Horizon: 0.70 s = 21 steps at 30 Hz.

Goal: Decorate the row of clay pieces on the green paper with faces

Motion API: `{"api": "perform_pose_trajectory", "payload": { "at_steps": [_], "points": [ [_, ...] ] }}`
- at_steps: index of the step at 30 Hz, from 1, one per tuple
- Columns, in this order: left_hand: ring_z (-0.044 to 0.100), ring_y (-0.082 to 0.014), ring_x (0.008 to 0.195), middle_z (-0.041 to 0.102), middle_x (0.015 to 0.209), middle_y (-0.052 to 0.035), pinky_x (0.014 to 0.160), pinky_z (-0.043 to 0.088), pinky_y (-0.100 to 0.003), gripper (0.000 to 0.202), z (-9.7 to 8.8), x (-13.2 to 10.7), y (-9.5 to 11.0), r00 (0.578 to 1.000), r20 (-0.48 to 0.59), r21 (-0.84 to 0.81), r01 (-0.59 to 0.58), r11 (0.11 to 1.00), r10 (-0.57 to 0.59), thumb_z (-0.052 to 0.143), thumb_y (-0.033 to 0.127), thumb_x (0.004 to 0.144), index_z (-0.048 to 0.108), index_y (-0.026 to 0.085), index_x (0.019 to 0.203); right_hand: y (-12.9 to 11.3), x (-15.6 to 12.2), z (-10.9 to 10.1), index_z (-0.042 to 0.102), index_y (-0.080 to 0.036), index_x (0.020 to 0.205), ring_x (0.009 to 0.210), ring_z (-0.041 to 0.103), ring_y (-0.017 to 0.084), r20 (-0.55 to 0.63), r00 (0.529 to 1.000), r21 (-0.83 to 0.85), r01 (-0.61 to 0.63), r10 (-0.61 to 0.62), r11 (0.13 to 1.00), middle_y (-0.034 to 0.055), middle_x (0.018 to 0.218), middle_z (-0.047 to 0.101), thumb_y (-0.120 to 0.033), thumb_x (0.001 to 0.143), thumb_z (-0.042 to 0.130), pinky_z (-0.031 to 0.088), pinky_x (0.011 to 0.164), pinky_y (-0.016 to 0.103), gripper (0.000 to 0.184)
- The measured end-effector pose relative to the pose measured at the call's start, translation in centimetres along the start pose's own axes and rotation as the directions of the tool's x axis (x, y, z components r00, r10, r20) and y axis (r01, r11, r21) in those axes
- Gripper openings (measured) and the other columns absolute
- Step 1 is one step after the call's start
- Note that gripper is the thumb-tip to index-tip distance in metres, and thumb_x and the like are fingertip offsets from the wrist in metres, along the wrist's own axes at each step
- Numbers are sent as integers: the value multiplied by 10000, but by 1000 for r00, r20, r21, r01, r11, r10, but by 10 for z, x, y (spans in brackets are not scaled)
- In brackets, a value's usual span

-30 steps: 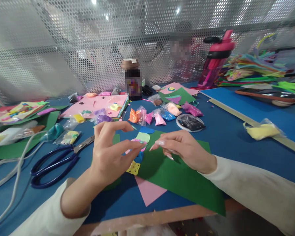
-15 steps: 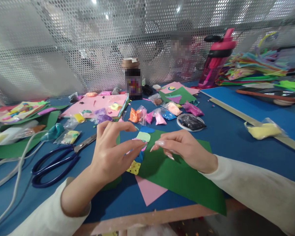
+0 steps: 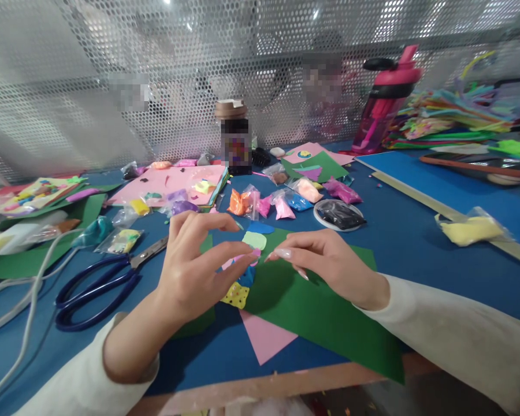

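Observation:
My left hand [image 3: 195, 268] is closed in a thumb-and-index pinch, its other fingers raised and curled. At its fingertips is a small piece of pink clay [image 3: 256, 253]. Just to the right, my right hand [image 3: 329, 263] is also pinched, fingertips pressed together; whatever they hold is too small to make out. Both hands hover over a green sheet [image 3: 303, 306]. On it runs a strip of coloured clay: a blue patch [image 3: 260, 227], a pale green patch [image 3: 255, 240], and a yellow dotted patch [image 3: 236, 294]. My left hand partly hides the strip.
Blue-handled scissors [image 3: 97, 286] lie left of my left hand, near a white cable [image 3: 37, 289]. Bagged clay, including an orange packet [image 3: 239, 202], sits behind the hands. Farther back stand a lidded cup [image 3: 236, 141] and a pink bottle [image 3: 383, 110]. A pink sheet [image 3: 266, 338] pokes out in front.
Both hands stay pinched over the green sheet, with only slight finger movement. The right fingertips are a little closer to the pink clay. The whole view has shifted slightly.

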<state>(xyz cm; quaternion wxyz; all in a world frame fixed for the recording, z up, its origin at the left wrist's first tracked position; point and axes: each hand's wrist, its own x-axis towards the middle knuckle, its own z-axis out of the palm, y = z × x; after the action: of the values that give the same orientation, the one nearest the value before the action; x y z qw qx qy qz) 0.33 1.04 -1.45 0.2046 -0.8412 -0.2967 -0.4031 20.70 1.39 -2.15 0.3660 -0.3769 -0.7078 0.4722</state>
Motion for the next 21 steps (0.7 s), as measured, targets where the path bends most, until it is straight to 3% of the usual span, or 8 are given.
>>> {"api": "perform_pose_trajectory", "payload": {
  "at_steps": [5, 21],
  "points": [
    [493, -162, 706, 534, 890, -23, 710, 388, -394, 119, 1, -1, -1, 1000, -24, 2, -18, 1000, 18, 670, 166, 717, 591, 254, 731, 0, -1, 0, 645, -114, 706, 478, 387, 69, -10, 999, -36, 36, -36, 999, -20, 552, 470, -293, 798, 489, 269, 442, 230, 254],
    [507, -166, 737, 539, 906, -34, 704, 387, -390, 105, 2, -1, -1, 1000, -3, -1, -26, 1000, 26, 670, 188, 719, 614, 252, 780, -1, -1, 1, 663, -111, 721, 470, 386, 71, 11, 1000, -49, -3, 4, 999, 2, 579, 508, -305, 786, 497, 282, 433, 232, 264]
  ]
}}
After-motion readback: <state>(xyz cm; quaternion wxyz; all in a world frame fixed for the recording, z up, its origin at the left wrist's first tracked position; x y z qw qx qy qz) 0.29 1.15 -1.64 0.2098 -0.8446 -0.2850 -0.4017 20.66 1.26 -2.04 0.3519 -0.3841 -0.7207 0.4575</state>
